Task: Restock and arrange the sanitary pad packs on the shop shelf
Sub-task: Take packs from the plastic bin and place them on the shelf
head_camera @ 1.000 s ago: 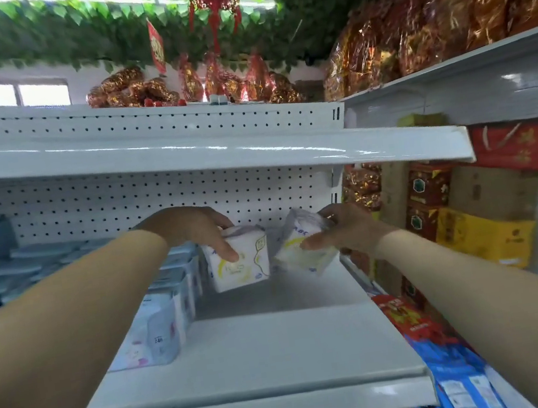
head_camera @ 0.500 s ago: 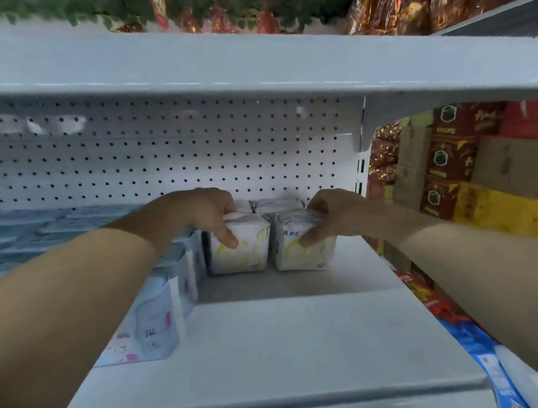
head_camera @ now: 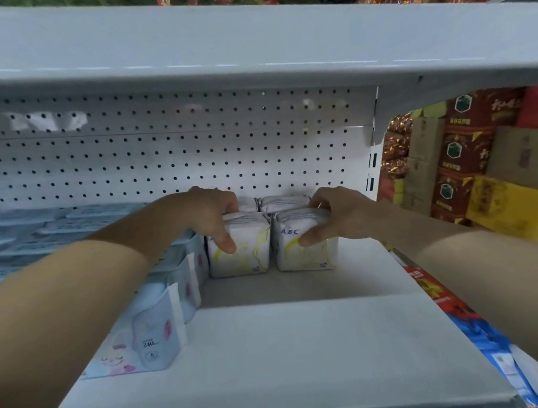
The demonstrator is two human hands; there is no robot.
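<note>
Shelf stock, listed by distance from the pegboard (head_camera: 184,153):

1. Shelf (head_camera: 282,357): grey deck. The lip was farthest from the pegboard and the stock sat well back from it.
2. Blue packs (head_camera: 142,342): single file running back toward the pegboard, at the L edge of the gap. Faces were turned sideways, prob. to fit more per row.
3. Left white pack (head_camera: 243,252): upright on the deck, near the pegboard, touching the blue row. Left hand (head_camera: 207,216) gripped it, fingers curled over the top and thumb on the front face. The hold looked meant to square it up.
4. Right white pack (head_camera: 306,257): "ABC" print, upright, just beside no. 3 with a thin seam between. Right hand (head_camera: 341,214) gripped it, fingers wrapped over the top R corner and thumb pressed on the front, prob. to push it in flush w/ its neighbour.
5. Rear packs (head_camera: 283,202): two of the same kind directly behind nos. 3–4, against the pegboard. Only the tops showed. The front pair formed a 2nd row, approx. level.
6. Upper shelf (head_camera: 239,52): overhung the pegboard, so reach was low and flat.

Status: placing/aligning step, restock partway at best.
</note>
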